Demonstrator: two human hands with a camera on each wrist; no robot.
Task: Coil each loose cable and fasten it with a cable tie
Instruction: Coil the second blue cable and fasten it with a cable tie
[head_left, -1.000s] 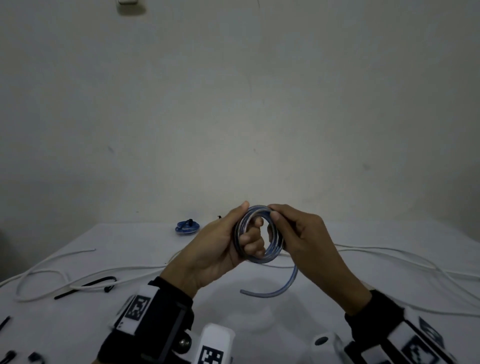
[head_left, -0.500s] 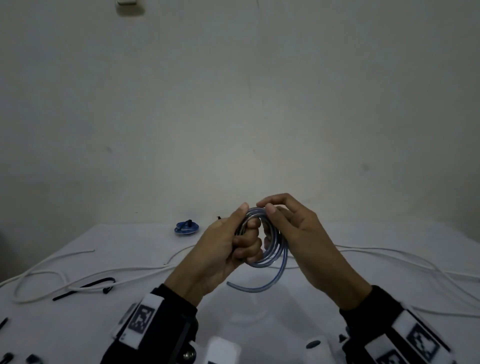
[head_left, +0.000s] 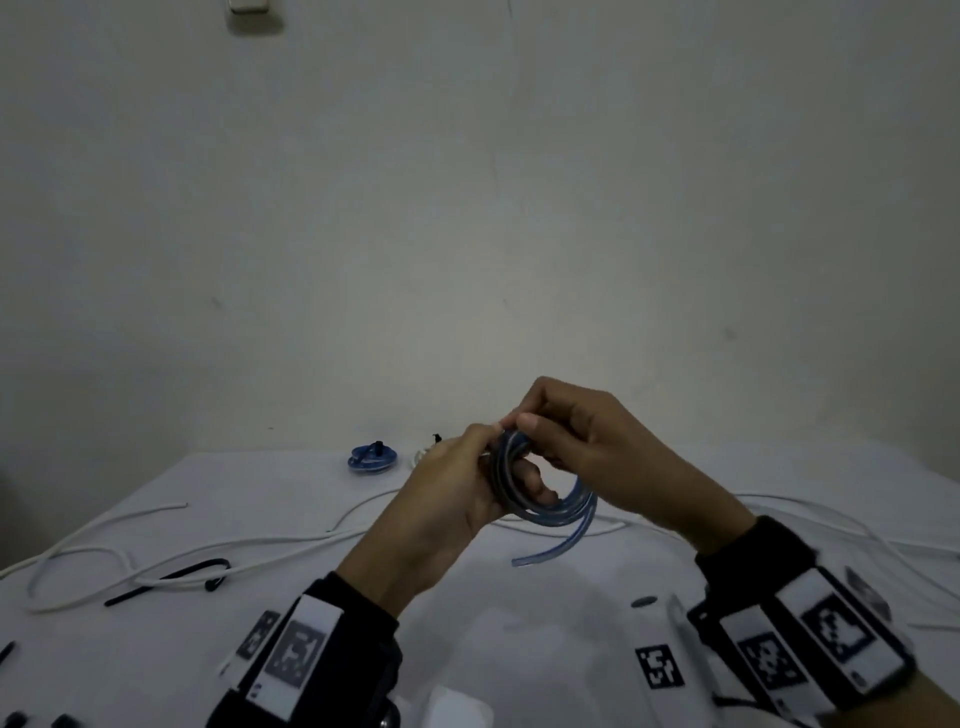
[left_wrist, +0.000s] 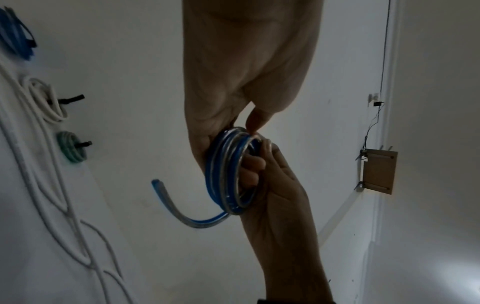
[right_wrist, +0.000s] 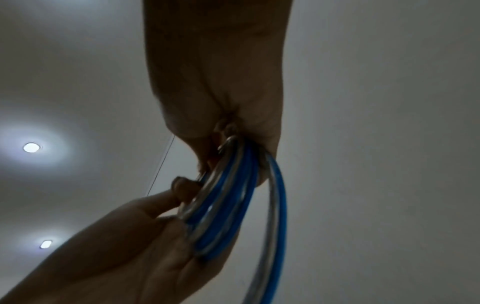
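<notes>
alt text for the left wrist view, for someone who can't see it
Two hands hold a coil of blue and clear cable in the air: the left hand grips it from below, the right hand pinches its top, and a short free end curls out. Tied coils and loose white cables lie at left.

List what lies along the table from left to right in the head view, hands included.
black cable tie → tied blue coil → left hand → blue cable coil, gripped by both hands → right hand → loose white cables
</notes>
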